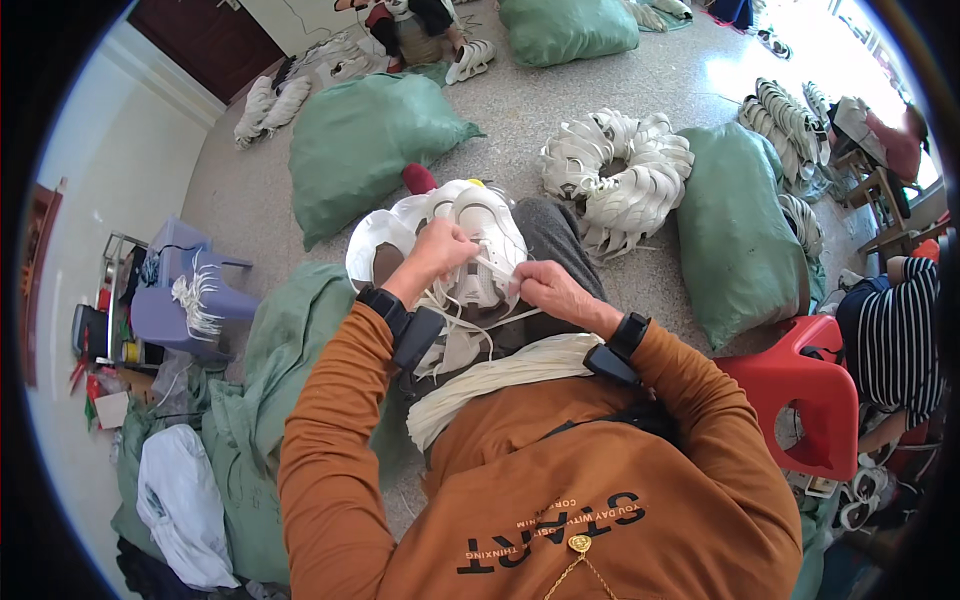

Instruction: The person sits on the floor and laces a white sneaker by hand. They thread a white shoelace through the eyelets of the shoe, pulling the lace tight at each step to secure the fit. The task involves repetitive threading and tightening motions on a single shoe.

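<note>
A white shoe upper [490, 215] lies over my lap, its toe and lacing area facing up, with other white uppers bunched beside it. My left hand [440, 250] pinches a white shoelace [495, 267] over the upper's lacing. At the right of the upper, my right hand [562, 292] is closed on the same lace, which stretches between my two hands. Loose lace ends trail below, toward my waist. A thick bundle of cream laces [500, 390] lies across my lap. The fingertips partly hide the eyelets.
Stuffed green sacks [365, 150] stand ahead, another green sack [735, 230] to the right. A ring of white uppers [620, 180] lies on the floor. A purple stool [185, 300] with laces is at left, a red chair [800, 400] at right. Other people sit at the right edge and far back.
</note>
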Demonstrator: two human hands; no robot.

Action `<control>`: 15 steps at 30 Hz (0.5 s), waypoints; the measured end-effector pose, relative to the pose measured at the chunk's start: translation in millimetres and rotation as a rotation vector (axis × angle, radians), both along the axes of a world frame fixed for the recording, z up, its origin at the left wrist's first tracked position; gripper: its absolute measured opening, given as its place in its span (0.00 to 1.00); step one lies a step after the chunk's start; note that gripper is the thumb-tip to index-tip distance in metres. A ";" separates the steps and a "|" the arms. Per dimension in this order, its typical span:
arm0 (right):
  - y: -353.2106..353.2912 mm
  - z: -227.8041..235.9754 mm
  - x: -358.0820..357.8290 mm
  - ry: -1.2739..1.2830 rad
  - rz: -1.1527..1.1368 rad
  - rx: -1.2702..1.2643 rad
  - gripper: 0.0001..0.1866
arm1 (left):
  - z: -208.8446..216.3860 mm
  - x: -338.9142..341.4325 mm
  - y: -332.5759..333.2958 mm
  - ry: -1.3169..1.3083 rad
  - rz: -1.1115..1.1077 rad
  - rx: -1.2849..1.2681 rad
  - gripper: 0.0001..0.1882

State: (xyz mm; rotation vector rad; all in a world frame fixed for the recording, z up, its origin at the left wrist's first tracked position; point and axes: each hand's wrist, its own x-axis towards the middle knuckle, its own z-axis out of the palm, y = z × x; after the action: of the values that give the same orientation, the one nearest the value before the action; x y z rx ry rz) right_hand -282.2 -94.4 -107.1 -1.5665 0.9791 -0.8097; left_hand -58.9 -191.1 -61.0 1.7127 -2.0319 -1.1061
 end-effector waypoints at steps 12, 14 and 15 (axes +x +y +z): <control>16.1 74.6 -123.8 -0.504 -0.066 0.415 0.14 | 5.2 24.3 -0.6 0.059 0.080 0.150 0.16; 21.8 73.3 -150.5 -0.833 -0.209 0.357 0.17 | 5.6 31.1 2.2 0.177 0.106 0.279 0.15; 26.3 72.0 -160.9 -0.996 -0.306 0.376 0.18 | 3.9 35.0 4.4 0.230 0.128 0.335 0.14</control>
State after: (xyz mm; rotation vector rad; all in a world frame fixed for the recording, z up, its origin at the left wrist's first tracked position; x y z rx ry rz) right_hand -443.1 -68.1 -35.1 -0.5386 0.5602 -1.3366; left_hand -24.0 -186.7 -57.1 1.7378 -1.6464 -1.5877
